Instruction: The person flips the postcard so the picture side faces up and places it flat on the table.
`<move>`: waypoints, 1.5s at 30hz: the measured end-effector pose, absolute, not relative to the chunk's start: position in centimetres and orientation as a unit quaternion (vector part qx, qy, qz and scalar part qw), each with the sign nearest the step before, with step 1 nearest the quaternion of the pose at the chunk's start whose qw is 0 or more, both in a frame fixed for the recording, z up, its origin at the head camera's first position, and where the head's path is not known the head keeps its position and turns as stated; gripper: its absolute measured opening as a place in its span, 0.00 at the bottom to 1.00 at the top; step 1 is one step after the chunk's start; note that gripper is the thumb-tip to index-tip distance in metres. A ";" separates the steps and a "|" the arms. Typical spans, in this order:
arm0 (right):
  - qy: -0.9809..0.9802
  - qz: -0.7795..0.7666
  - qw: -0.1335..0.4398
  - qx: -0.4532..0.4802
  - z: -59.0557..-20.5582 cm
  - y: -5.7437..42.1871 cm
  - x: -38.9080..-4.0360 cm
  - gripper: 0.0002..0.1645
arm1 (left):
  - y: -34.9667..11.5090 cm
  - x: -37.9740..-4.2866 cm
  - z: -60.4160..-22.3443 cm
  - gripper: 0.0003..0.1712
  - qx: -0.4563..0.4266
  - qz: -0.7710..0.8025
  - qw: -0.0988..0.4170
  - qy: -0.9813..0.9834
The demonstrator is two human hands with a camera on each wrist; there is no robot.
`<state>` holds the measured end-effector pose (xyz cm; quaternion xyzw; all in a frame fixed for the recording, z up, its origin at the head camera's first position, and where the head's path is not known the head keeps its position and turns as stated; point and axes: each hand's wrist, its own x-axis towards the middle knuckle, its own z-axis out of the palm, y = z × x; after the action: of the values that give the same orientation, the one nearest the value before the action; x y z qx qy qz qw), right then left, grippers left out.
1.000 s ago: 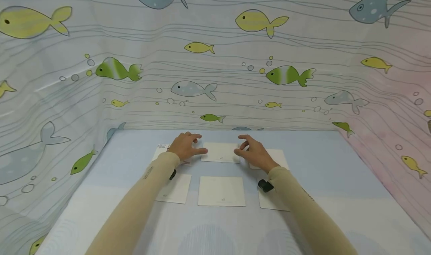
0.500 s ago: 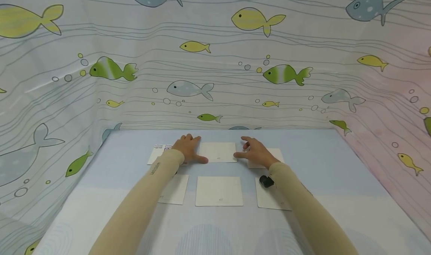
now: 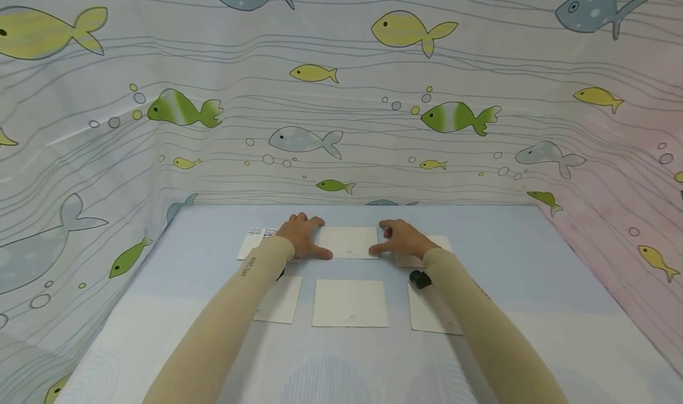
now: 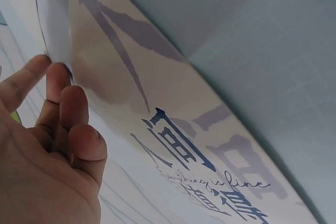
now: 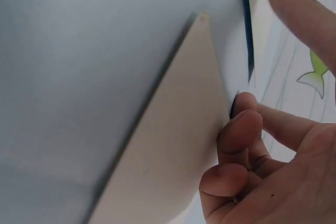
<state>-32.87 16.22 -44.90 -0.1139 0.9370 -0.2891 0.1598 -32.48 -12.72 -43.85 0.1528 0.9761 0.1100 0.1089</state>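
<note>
A plain cream card (image 3: pixel 348 242) lies in the back row, between my two hands. My left hand (image 3: pixel 299 235) is at its left edge, with thumb and fingers spread apart. From the other side my right hand (image 3: pixel 402 238) has its thumb extended to the card's right edge, and its other fingers are loosely bent. Below my left wrist lies a printed card (image 4: pixel 178 135) with blue characters and cursive lettering, partly covered by the hand and sleeve. Another blank card (image 5: pixel 157 129) lies under my right hand.
A front row holds more blank cards: a left one (image 3: pixel 280 300) partly under the sleeve, a middle one (image 3: pixel 350 303), and a right one (image 3: pixel 432 309) partly covered by the right forearm. Behind the pale blue table (image 3: pixel 480 232) hangs a fish-patterned sheet (image 3: pixel 357 107).
Both thumbs have come down a little nearer the front of the back middle card. The left hand has shifted slightly right, with its fingers more spread. The cards lie as before.
</note>
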 end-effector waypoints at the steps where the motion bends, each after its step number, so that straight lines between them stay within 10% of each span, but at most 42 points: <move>1: 0.938 -0.287 0.160 -0.115 -44.9 16.2 -32.9 0.57 | -12.7 -32.5 -43.9 0.56 0.152 0.114 0.108 0.976; 45: 0.913 -0.383 0.083 -0.113 -45.0 15.8 -32.3 0.46 | -13.5 -33.5 -44.7 0.21 0.097 0.333 0.063 0.936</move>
<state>-32.29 15.82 -45.02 -0.1128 0.9130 -0.3832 0.0835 -33.50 -13.55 -44.75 0.0965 0.9358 0.3332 0.0631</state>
